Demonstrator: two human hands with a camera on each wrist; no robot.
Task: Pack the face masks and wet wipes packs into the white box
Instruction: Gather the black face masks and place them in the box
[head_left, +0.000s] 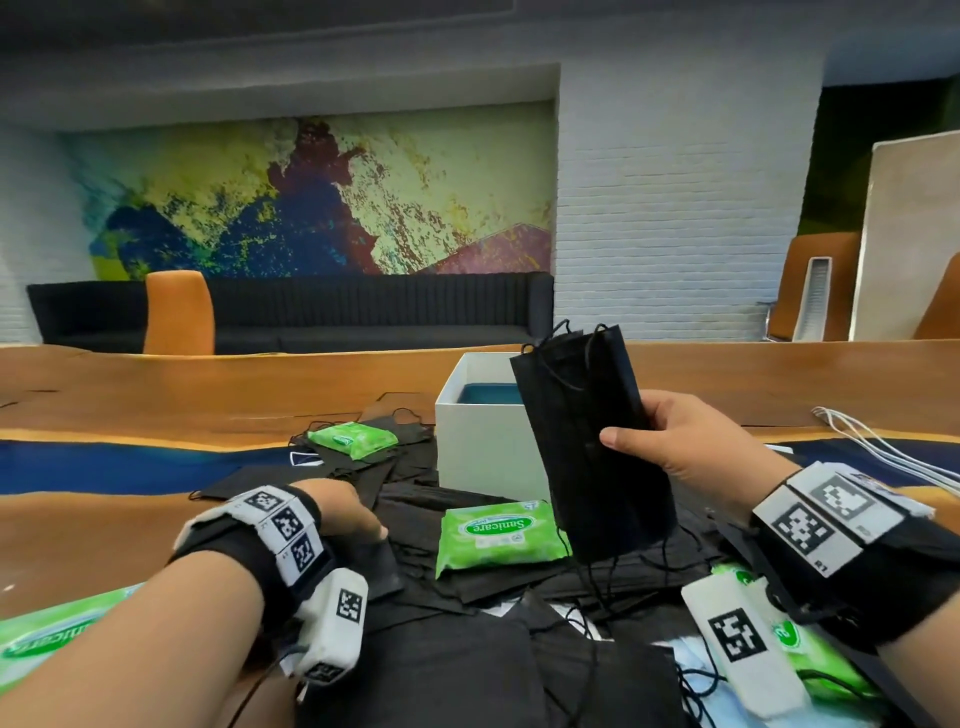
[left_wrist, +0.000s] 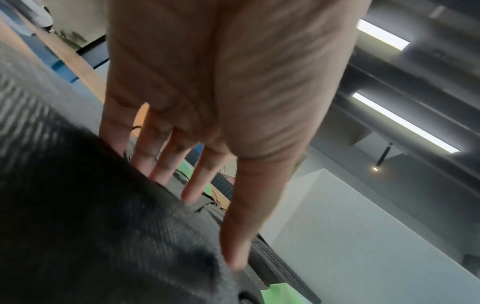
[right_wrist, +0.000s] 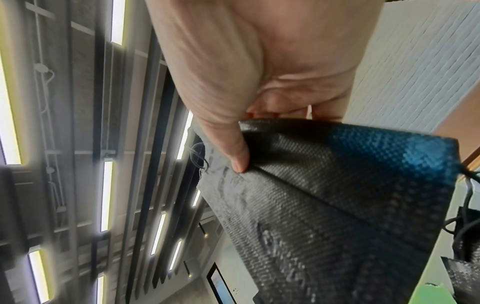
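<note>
My right hand (head_left: 654, 436) grips a stack of black face masks (head_left: 587, 426) upright in the air, just in front of the white box (head_left: 483, 441). In the right wrist view the thumb (right_wrist: 239, 156) presses on the mask stack (right_wrist: 337, 195), with the other fingers behind it. The left hand (head_left: 348, 512) lies low on the pile of black masks (head_left: 415, 525) on the table. Its fingers (left_wrist: 192, 181) are straight and touch a black mask (left_wrist: 103, 226). A green wet wipes pack (head_left: 496, 532) lies between my hands, and another (head_left: 350, 439) sits left of the box.
More green packs lie at the near left (head_left: 47, 639) and under my right wrist (head_left: 810, 660). Loose black masks cover the wooden table (head_left: 156, 395) in front of me. White cords (head_left: 883, 447) trail at the right. An orange chair (head_left: 179, 312) stands beyond the table.
</note>
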